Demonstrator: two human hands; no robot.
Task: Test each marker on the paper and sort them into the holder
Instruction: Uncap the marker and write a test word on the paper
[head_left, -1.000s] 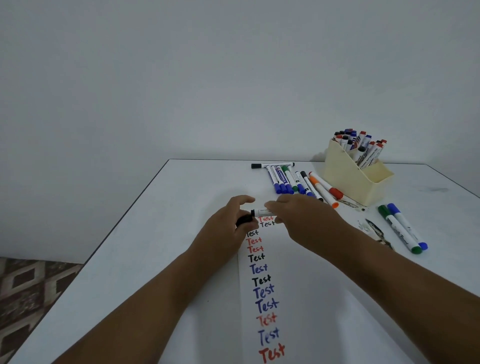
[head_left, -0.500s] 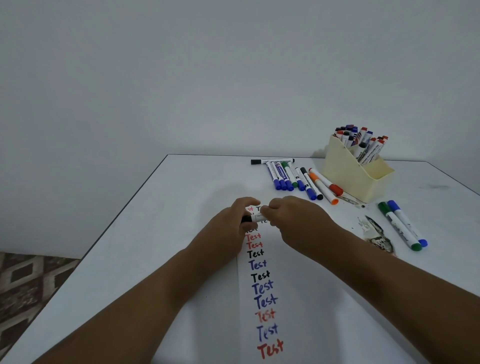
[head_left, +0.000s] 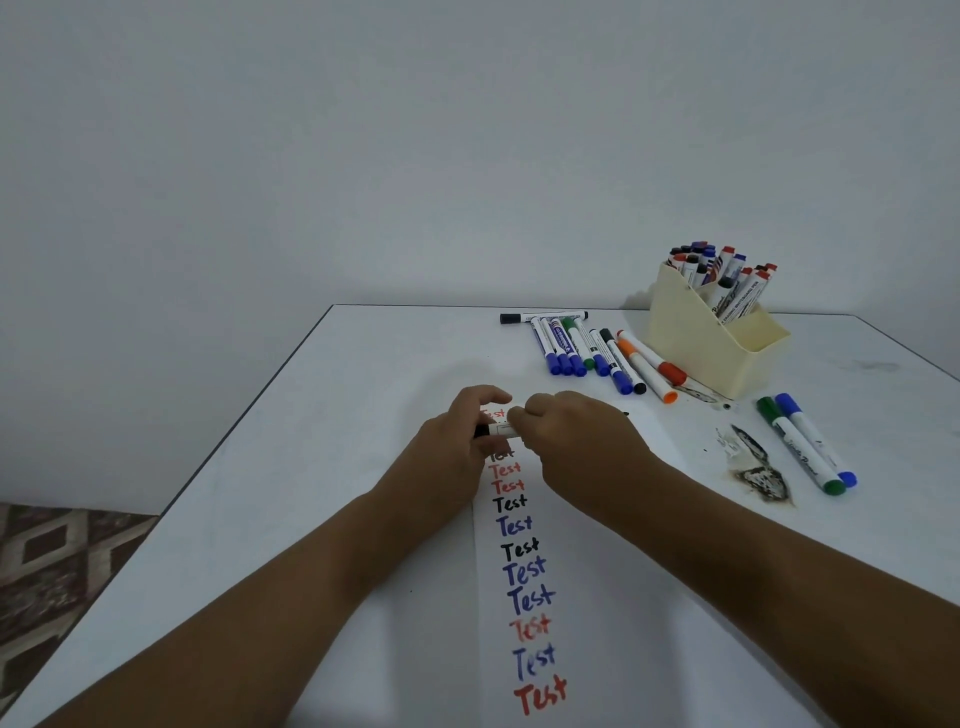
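While the 2 forearms reach up from the bottom edge, the nearest thing on the white table is the paper strip, lying lengthwise away from the person and carrying a column of the word "Test" written in red, blue and black.

At the far end of that column both hands meet over the paper. The left hand has its fingers and thumb curled round the black end of a black marker, and the right hand pinches the white barrel of the same marker from the other side, so each hand is clamped on it. Whether the cap is being pulled off or pushed on cannot be told.

A marker like this should be light, stiff and smooth, a little slippery on its plastic barrel. It is best held round the barrel with one hand and round the cap with the other, pulling straight along its length.

To the right lie a burnt-looking stain and, just beyond it, a green marker and a blue marker side by side, touching.

Farther off, a row of loose markers in blue, green, black and orange lies near the table's far edge, with 1 more black marker set crosswise behind them.

Just right of the row stands the cream holder, its back compartment crowded with upright markers, its front compartment apparently empty.
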